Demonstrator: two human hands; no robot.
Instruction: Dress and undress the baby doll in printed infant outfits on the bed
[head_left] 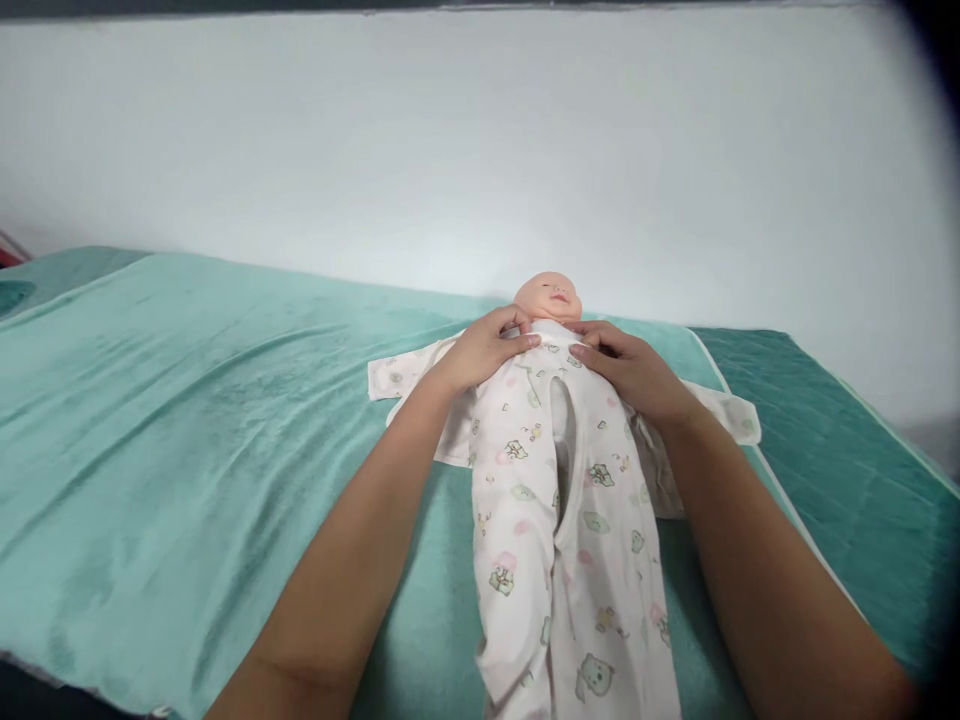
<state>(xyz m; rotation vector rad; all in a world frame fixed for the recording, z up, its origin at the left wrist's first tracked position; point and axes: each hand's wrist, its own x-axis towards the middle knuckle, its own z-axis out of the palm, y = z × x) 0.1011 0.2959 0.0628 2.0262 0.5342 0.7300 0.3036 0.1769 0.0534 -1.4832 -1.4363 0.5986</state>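
Note:
A baby doll lies on its back with its head toward the wall. White baby trousers printed with small bears and leaves lie over its front, the top edge high on the chest, a slit open at the crotch. Beneath them is a matching white shirt, its sleeves spread to both sides. At the left end of the waistband, my left hand has thumb and fingers closed on the cloth. My right hand grips the waistband's other end, thumb on top, fingertips partly tucked from sight.
A light green blanket with wrinkles covers the surface under the doll. Darker green quilted cloth shows on the right beyond a pale edging. Behind the doll's head rises a white wall.

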